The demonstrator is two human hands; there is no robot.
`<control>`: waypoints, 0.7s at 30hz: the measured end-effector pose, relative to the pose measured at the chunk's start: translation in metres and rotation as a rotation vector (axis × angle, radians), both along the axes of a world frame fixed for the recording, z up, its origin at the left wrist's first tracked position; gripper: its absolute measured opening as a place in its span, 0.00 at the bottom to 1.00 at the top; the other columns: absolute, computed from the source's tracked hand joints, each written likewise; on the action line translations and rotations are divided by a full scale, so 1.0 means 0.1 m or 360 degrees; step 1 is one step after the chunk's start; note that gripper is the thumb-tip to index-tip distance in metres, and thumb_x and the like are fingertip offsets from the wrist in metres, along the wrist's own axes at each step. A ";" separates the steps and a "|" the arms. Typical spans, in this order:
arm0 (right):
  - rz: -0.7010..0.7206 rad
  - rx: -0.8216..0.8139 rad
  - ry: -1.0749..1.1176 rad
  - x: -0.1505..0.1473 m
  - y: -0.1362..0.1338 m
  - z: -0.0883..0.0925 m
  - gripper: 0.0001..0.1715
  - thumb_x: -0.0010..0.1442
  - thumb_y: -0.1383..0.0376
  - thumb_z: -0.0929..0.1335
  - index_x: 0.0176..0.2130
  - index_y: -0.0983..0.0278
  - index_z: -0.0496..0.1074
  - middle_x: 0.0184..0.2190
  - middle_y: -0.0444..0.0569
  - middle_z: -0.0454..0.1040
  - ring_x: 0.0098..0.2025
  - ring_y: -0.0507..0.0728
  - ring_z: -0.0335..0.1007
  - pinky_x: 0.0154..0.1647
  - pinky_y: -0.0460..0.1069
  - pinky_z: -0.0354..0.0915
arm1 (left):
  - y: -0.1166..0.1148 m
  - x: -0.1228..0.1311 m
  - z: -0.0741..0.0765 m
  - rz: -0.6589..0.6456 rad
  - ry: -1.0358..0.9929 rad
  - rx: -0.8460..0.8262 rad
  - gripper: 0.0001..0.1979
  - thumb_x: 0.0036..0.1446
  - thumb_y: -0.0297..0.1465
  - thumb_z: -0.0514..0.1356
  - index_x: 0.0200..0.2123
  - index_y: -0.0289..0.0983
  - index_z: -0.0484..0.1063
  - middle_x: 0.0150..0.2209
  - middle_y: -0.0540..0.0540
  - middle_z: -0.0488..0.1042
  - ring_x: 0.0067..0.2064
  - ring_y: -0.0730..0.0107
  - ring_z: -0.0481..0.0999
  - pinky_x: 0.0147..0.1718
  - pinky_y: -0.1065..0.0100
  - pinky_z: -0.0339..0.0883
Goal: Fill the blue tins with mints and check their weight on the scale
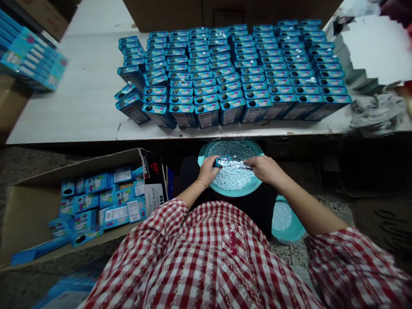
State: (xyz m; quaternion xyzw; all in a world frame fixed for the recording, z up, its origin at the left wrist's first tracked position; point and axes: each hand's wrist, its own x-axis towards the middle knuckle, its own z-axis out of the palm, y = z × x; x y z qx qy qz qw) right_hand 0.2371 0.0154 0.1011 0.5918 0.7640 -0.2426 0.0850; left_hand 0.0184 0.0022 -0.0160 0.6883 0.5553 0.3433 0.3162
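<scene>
My left hand (208,170) is closed on a small blue box (221,161), held sideways over a teal basin (236,191) full of small white tablets. My right hand (262,167) is closed at the box's other end, with a heap of tablets (236,164) lying along it. What the right fingers pinch is hidden. The basin rests on my lap, just under the table's front edge.
Several rows of upright blue boxes (231,68) with round holes on top fill the white table (83,94). A cardboard carton (28,201) of loose blue boxes stands at the left on the floor. A second teal basin (285,221) sits low right. Flat blue packs (30,58) lie far left.
</scene>
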 end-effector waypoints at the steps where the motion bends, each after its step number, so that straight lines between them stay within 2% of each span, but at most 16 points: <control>1: 0.0073 -0.0013 -0.0151 -0.08 0.01 0.07 0.22 0.52 0.72 0.61 0.43 0.57 0.74 0.40 0.50 0.76 0.43 0.59 0.70 0.41 0.49 0.63 | -0.01 0.03 -0.01 -0.0035 0.0019 0.0011 0.18 0.47 0.27 0.61 0.44 0.39 0.68 0.43 0.44 0.73 0.46 0.61 0.70 0.47 0.60 0.62; 5: 0.0266 -0.0066 -0.0440 -0.33 0.02 0.28 0.20 0.53 0.72 0.60 0.42 0.61 0.74 0.40 0.56 0.75 0.41 0.61 0.71 0.40 0.51 0.62 | -0.03 0.06 -0.03 -0.0107 0.0057 0.0048 0.18 0.47 0.27 0.60 0.44 0.38 0.68 0.43 0.44 0.73 0.45 0.61 0.69 0.47 0.59 0.61; 9: 0.0320 0.0004 -0.0458 -0.34 -0.03 0.38 0.20 0.57 0.71 0.58 0.43 0.63 0.73 0.39 0.57 0.74 0.39 0.59 0.71 0.37 0.50 0.62 | -0.02 0.03 -0.03 -0.0067 0.0027 0.0048 0.17 0.48 0.29 0.60 0.44 0.38 0.69 0.43 0.43 0.73 0.46 0.61 0.69 0.47 0.60 0.62; 14: 0.0289 0.0110 -0.0435 -0.09 -0.09 0.28 0.25 0.57 0.72 0.57 0.51 0.58 0.67 0.43 0.51 0.73 0.39 0.55 0.70 0.33 0.46 0.60 | 0.00 0.01 -0.10 -0.0035 -0.0097 -0.0002 0.17 0.48 0.29 0.60 0.44 0.37 0.68 0.43 0.43 0.73 0.46 0.61 0.70 0.46 0.60 0.62; 18: 0.0226 0.0097 -0.0432 -0.02 -0.15 0.19 0.27 0.57 0.73 0.56 0.53 0.55 0.66 0.43 0.49 0.73 0.39 0.54 0.70 0.33 0.45 0.59 | 0.04 0.06 -0.17 -0.0097 -0.0251 -0.0052 0.18 0.47 0.30 0.61 0.44 0.37 0.68 0.43 0.43 0.72 0.46 0.61 0.70 0.47 0.60 0.62; 21: 0.0185 0.0160 -0.0389 0.07 -0.18 0.15 0.27 0.58 0.72 0.56 0.53 0.55 0.65 0.44 0.48 0.72 0.40 0.55 0.70 0.33 0.45 0.59 | 0.05 0.05 -0.16 -0.0053 -0.0344 -0.0101 0.17 0.47 0.30 0.61 0.43 0.37 0.68 0.42 0.43 0.72 0.44 0.62 0.71 0.45 0.61 0.63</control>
